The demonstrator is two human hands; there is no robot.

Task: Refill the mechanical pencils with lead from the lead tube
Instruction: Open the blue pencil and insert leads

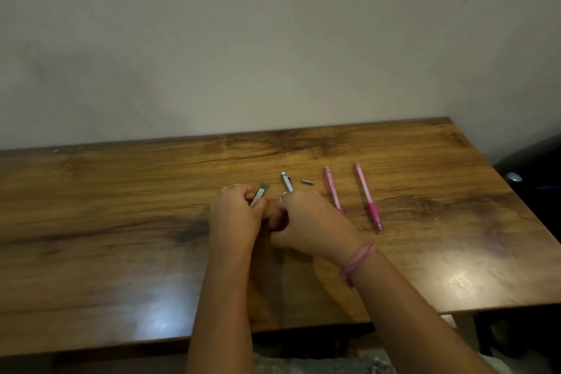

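Left hand (233, 215) was closed around the lead tube (259, 196), whose grey upper end stuck out tilted above the fingers; right hand (306, 223) was curled shut around a white-and-blue mechanical pencil (287, 181) — its capless top poked up past the knuckles; both hands met over the middle of the wooden counter (121, 222). A small grey cap (307, 181) lay just beside that pencil; two pink mechanical pencils (332, 190) (368, 197) lay side by side further right, apart from each other; a pink band (356, 261) circled the right wrist.
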